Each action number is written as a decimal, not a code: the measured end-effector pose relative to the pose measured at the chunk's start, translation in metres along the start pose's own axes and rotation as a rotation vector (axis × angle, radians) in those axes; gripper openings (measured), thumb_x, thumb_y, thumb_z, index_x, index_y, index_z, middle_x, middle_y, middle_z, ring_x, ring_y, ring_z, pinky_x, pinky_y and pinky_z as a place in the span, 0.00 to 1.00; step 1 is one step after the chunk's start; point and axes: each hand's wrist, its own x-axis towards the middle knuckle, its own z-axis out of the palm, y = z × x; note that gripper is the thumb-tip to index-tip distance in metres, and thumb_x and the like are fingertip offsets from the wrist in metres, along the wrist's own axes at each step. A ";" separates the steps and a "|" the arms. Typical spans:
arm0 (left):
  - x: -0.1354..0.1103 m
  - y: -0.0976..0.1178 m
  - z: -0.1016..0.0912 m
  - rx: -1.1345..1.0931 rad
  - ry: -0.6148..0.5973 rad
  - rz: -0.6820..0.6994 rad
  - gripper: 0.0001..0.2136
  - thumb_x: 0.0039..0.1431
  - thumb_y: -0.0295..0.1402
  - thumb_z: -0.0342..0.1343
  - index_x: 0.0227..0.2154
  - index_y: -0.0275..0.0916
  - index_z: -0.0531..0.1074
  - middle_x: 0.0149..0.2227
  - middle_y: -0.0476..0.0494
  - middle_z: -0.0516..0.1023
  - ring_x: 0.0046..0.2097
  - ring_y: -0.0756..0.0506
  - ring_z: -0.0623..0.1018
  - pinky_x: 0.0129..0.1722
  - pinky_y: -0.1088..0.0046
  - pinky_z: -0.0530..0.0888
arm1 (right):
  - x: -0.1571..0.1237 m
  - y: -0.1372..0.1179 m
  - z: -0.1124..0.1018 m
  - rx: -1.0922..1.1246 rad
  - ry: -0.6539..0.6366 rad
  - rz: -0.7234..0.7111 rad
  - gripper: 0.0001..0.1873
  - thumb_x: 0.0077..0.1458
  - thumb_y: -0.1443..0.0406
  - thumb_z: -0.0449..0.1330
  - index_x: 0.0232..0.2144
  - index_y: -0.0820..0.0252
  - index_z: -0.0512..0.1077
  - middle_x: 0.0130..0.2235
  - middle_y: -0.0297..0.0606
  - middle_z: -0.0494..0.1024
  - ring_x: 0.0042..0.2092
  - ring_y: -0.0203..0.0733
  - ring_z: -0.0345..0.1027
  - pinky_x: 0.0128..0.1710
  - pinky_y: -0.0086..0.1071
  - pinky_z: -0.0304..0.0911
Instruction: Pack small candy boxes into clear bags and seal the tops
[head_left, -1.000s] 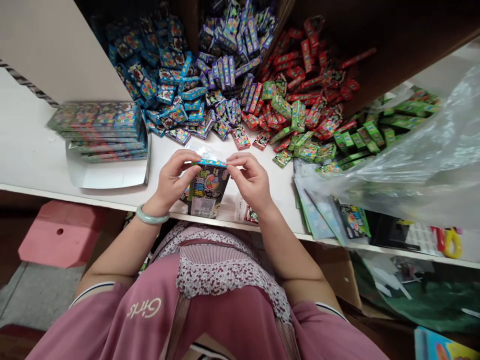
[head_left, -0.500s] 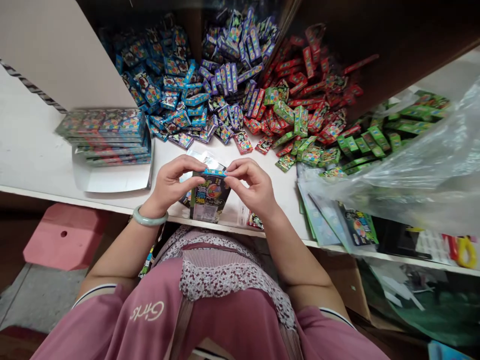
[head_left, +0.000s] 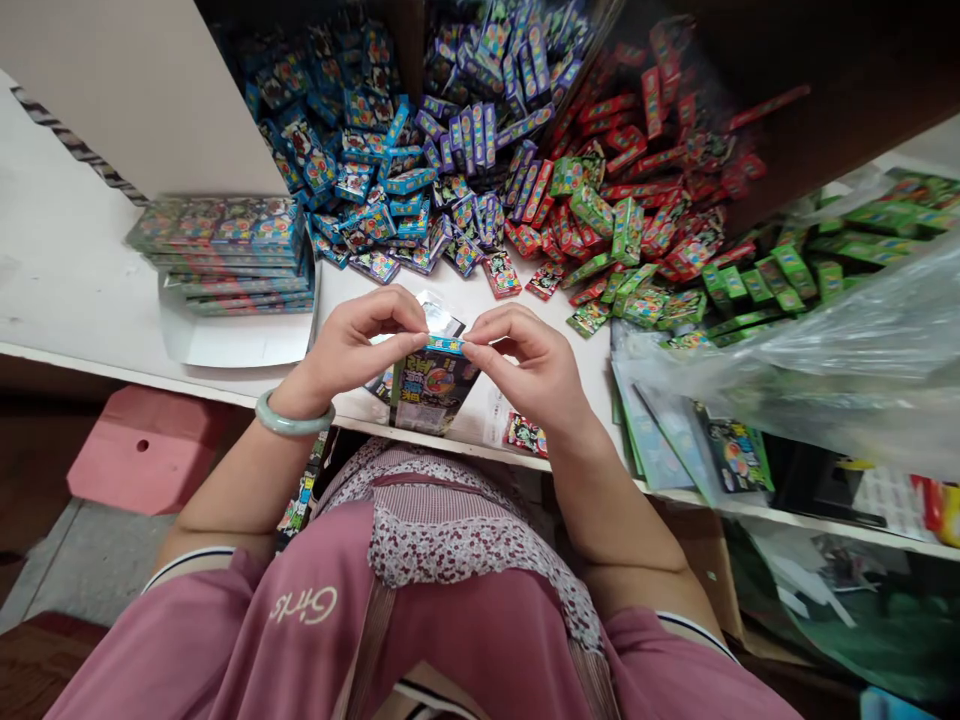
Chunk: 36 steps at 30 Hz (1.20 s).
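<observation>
A small blue box (head_left: 444,345), showing a narrow printed side, is pinched at its two ends between my hands. My left hand (head_left: 367,345), with a pale green bangle (head_left: 294,415) on the wrist, has thumb and forefinger closed on its left end. At the right end, my right hand (head_left: 529,360) pinches with thumb and fingertips. Directly below the blue box stands a larger dark printed packet (head_left: 433,388) with colourful lettering, upright near the table's front edge. Whether the blue box is partly inside this packet, I cannot tell. Clear plastic (head_left: 441,315) shines just behind.
Heaps of small blue boxes (head_left: 367,180), purple boxes (head_left: 472,135), red boxes (head_left: 637,150) and green boxes (head_left: 630,230) lie at the back. A stack of printed packs (head_left: 232,250) sits left in a white tray (head_left: 240,350). Plastic sleeves (head_left: 660,430) and a clear bag (head_left: 847,370) lie right.
The view has shifted slightly, so the surroundings sit a little further right. Both hands keep their pinch on the blue box, with the left fingertips now nearer the right ones.
</observation>
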 end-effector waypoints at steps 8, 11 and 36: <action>-0.001 0.011 -0.006 0.031 -0.077 -0.073 0.13 0.58 0.43 0.66 0.27 0.39 0.75 0.31 0.44 0.79 0.34 0.48 0.78 0.34 0.71 0.77 | -0.009 -0.004 0.000 -0.080 0.004 -0.104 0.03 0.58 0.63 0.64 0.31 0.55 0.75 0.37 0.33 0.76 0.38 0.35 0.71 0.33 0.31 0.73; -0.005 0.013 -0.007 0.056 -0.094 -0.066 0.13 0.59 0.43 0.64 0.28 0.39 0.75 0.32 0.43 0.80 0.35 0.47 0.79 0.34 0.70 0.77 | -0.015 -0.004 -0.001 -0.100 -0.014 -0.142 0.01 0.58 0.64 0.65 0.33 0.54 0.77 0.39 0.34 0.77 0.39 0.35 0.72 0.35 0.32 0.74; -0.002 0.015 -0.006 0.070 -0.119 -0.058 0.13 0.56 0.41 0.67 0.25 0.39 0.73 0.30 0.45 0.78 0.34 0.48 0.78 0.35 0.70 0.76 | -0.019 -0.015 0.000 -0.302 0.033 -0.239 0.05 0.62 0.64 0.62 0.35 0.53 0.78 0.38 0.36 0.80 0.39 0.39 0.75 0.37 0.35 0.74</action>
